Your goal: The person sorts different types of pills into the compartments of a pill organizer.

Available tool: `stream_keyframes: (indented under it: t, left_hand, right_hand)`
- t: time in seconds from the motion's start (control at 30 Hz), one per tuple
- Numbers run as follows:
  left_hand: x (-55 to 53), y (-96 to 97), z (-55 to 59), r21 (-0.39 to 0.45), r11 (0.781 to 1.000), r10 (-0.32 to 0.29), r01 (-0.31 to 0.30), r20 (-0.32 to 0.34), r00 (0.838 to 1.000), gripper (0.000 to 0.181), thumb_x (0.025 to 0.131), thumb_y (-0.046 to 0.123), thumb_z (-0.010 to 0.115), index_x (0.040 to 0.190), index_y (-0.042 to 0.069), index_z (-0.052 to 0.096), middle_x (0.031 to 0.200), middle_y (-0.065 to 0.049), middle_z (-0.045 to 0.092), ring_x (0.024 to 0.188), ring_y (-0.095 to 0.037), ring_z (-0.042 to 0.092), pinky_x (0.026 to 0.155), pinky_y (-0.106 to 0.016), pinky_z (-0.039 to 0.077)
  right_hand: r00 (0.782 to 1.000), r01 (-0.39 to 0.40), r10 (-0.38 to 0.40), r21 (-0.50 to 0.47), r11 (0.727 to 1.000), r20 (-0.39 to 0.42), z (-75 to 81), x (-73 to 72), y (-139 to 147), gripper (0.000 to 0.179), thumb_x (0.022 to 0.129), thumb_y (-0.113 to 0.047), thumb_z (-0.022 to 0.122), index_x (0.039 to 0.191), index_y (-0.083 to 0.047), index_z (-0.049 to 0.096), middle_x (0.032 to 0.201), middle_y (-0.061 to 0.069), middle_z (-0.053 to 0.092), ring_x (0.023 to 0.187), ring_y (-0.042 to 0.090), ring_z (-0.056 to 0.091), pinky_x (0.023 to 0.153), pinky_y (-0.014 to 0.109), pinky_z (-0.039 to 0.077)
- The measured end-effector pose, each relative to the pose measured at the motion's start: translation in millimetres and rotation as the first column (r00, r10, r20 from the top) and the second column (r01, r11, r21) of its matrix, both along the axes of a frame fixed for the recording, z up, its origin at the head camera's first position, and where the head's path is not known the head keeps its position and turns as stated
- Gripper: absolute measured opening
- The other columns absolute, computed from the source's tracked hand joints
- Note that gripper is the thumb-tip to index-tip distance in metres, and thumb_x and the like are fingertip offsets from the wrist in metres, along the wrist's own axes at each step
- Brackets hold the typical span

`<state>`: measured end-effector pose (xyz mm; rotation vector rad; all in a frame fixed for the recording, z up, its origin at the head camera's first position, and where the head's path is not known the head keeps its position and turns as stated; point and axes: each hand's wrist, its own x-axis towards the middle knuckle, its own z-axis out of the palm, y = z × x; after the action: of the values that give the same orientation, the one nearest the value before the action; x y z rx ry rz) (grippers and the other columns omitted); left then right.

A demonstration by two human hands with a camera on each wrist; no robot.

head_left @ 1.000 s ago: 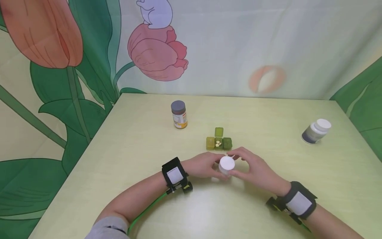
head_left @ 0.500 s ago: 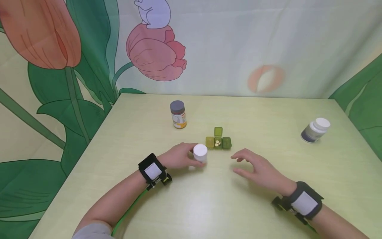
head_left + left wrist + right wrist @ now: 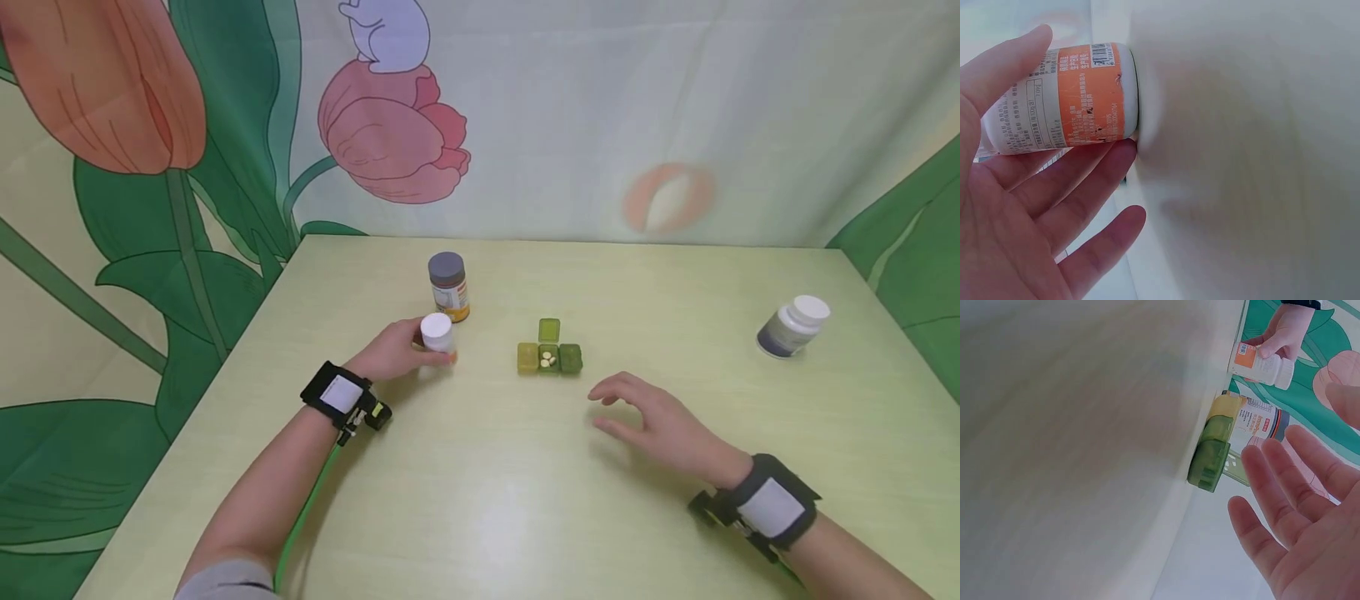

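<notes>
Pills (image 3: 548, 359) already sitting in green pillbox (image 3: 571, 358), middle lid (image 3: 549, 330) not yet closed; left hand (image 3: 392, 350) pinching capped white bottle (image 3: 437, 330) at left; right hand (image 3: 670, 427) hovering, fingers apart.

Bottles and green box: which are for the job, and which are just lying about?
Seems in use:
orange-labelled bottle, held by the left hand
green box, middle lid open, pills inside

Probably just lying about:
grey-capped bottle behind the held one
white bottle, far right
</notes>
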<state>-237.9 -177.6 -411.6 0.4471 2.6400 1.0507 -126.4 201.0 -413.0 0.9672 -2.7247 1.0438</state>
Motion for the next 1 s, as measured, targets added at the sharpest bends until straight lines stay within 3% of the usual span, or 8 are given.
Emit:
stream_keyframes:
  t: [0.23,0.53,0.6,0.7,0.77,0.87,0.93,1.0]
  left_hand:
    - [-14.0,-15.1,2.6,-0.007,0.997,0.079,-0.079,0.023,0.997,0.060,0.084,0.031,0.078,0.130,0.002,0.053,0.119,-0.014,0.061,0.104,-0.028,0.056,0.090,-0.042,0.045]
    - [-14.7,-15.2,5.3,-0.028,0.990,0.136,-0.135,0.036,0.990,0.075,0.082,0.035,0.079,0.139,0.003,0.042,0.130,-0.016,0.053,0.115,-0.031,0.050,0.097,-0.048,0.040]
    - [-13.6,-13.7,7.0,-0.011,0.987,0.161,-0.161,0.010,0.987,0.084,0.081,0.037,0.079,0.145,0.006,0.035,0.140,-0.016,0.046,0.125,-0.032,0.044,0.103,-0.052,0.035]
    - [-8.7,-9.1,13.6,0.026,0.983,0.183,-0.181,-0.115,0.976,0.090,0.081,0.041,0.079,0.150,0.010,0.030,0.150,-0.014,0.036,0.135,-0.032,0.033,0.106,-0.055,0.029]
    - [-4.0,-2.7,20.3,0.057,0.983,0.183,-0.174,-0.243,0.953,0.087,0.082,0.040,0.078,0.149,0.009,0.032,0.152,-0.013,0.033,0.137,-0.032,0.030,0.106,-0.056,0.029]
    - [5.5,11.7,31.1,0.105,0.988,0.151,-0.116,-0.433,0.889,0.077,0.083,0.034,0.078,0.144,0.008,0.040,0.149,-0.013,0.036,0.136,-0.030,0.031,0.106,-0.054,0.031]
    - [12.5,23.9,37.3,0.120,0.992,0.102,-0.046,-0.519,0.849,0.069,0.084,0.027,0.078,0.141,0.006,0.044,0.146,-0.012,0.040,0.135,-0.028,0.034,0.105,-0.051,0.034]
    - [19.3,35.9,41.6,0.112,0.993,0.035,0.034,-0.566,0.824,0.062,0.086,0.025,0.076,0.138,0.005,0.048,0.143,-0.012,0.045,0.132,-0.027,0.039,0.104,-0.048,0.036]
  right_hand:
    - [0.998,0.022,-0.023,0.009,1.000,0.051,2.0,-1.0,2.3,0.024,0.091,-0.015,0.069,0.114,-0.009,0.063,0.113,-0.004,0.061,0.101,0.017,0.061,0.083,0.045,0.050]
    - [0.997,0.028,-0.029,0.021,0.999,0.069,3.5,-0.4,3.0,0.024,0.093,-0.017,0.068,0.115,-0.009,0.063,0.114,-0.004,0.060,0.101,0.018,0.060,0.084,0.045,0.050]
    - [0.996,0.036,-0.038,0.028,0.999,0.083,4.8,-0.2,3.1,0.025,0.093,-0.018,0.068,0.115,-0.009,0.063,0.115,-0.003,0.060,0.102,0.018,0.060,0.084,0.045,0.050]
    - [0.994,0.043,-0.046,0.036,0.998,0.101,6.6,-0.2,3.8,0.026,0.093,-0.018,0.068,0.117,-0.009,0.062,0.115,-0.003,0.060,0.103,0.018,0.059,0.084,0.046,0.050]
    - [0.993,0.049,-0.053,0.039,0.998,0.108,7.4,-0.6,4.4,0.027,0.092,-0.018,0.068,0.117,-0.009,0.062,0.115,-0.003,0.060,0.103,0.018,0.059,0.085,0.046,0.050]
    - [0.993,0.050,-0.054,0.041,0.998,0.102,7.1,-2.0,5.3,0.027,0.093,-0.018,0.068,0.117,-0.009,0.062,0.115,-0.002,0.060,0.103,0.019,0.059,0.085,0.047,0.049]
    - [0.995,0.046,-0.049,0.036,0.998,0.092,7.5,-2.4,5.1,0.026,0.093,-0.017,0.068,0.117,-0.009,0.062,0.115,-0.002,0.060,0.102,0.019,0.059,0.085,0.047,0.050]
    - [0.996,0.036,-0.039,0.032,0.999,0.079,7.9,-2.7,4.8,0.025,0.093,-0.017,0.067,0.117,-0.009,0.062,0.115,-0.002,0.060,0.102,0.020,0.060,0.085,0.047,0.050]
